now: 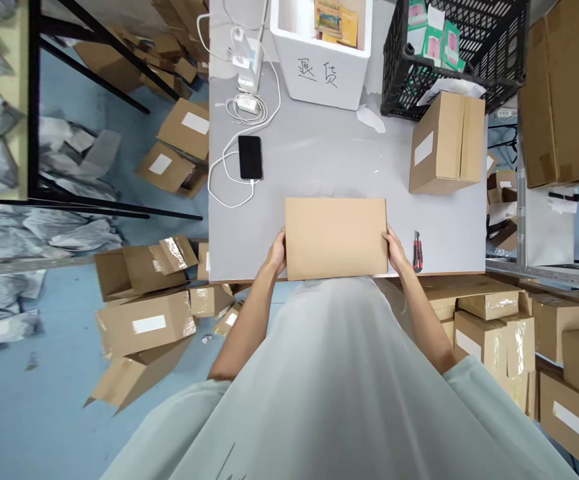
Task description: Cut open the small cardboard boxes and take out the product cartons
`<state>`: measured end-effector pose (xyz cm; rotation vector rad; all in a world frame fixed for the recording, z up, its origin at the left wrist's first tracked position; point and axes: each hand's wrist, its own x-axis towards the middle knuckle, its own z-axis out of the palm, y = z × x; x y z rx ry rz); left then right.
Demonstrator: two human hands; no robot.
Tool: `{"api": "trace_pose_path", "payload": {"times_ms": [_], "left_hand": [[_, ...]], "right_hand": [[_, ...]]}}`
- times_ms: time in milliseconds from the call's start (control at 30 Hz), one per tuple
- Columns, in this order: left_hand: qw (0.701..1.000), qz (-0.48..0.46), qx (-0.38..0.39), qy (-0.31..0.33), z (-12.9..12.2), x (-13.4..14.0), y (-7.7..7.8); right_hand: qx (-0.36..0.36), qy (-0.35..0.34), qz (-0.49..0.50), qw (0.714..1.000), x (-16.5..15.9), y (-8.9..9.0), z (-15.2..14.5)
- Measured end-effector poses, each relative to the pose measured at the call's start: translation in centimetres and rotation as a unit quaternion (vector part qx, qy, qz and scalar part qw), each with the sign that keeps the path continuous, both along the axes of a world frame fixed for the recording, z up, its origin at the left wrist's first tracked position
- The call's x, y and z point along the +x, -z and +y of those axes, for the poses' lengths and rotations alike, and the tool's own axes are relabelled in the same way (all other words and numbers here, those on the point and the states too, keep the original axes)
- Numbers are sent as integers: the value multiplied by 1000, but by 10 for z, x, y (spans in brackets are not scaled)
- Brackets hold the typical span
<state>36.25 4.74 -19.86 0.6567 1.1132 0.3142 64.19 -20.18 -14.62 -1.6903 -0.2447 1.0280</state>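
A plain brown cardboard box [336, 239] lies at the front edge of the grey table, right before my body. My left hand [278, 252] grips its left side, and my right hand [394, 248] grips its right side. The fingers of both hands are partly hidden behind the box's sides. To the right of my right hand, a red and black utility knife [418, 252] rests on the table. Farther up and to the left is a black phone [250, 157] with a white cable plugged into it.
A taller cardboard box [448, 143] stands at the right of the table [319, 160]. Behind it is a black plastic crate [494, 40] with green packets. A white foam bin [319, 77] and a power strip [249, 63] are at the back. Cartons [144, 323] pile up on the floor.
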Motion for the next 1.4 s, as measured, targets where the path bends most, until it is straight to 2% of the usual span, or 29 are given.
{"api": "trace_pose_path", "payload": {"times_ms": [33,200,300,400,567,733,867,1000,1100,1233,1400], "left_hand": [[1000,18,-23,-8,0,0,1],[997,55,-47,16,0,1,10],[997,48,-49,21,9,3,12],[998,31,-54,12,25,9,10],[997,30,-66,14,41,31,-4],[999,-2,-38,16,33,38,-22],[999,-31,16,-18,27,31,-37],[992,-82,87,-50,27,29,-56],[984,-118,121,-58,28,32,-67],[983,-134,124,-32,20,31,-72],[984,-112,137,-24,3,19,-67]], "right_hand": [[-13,-1,-14,1000,-3,1,0],[-54,15,-42,998,-17,5,-1],[-53,12,11,998,-10,8,0],[-20,12,73,997,5,11,10],[-5,-1,106,994,17,10,34],[-1,5,102,995,15,0,40],[54,19,83,995,20,-17,37],[130,60,0,990,28,-41,36],[161,83,-45,982,30,-50,34],[142,106,-64,982,26,-45,23],[76,123,-58,988,15,-33,0]]}}
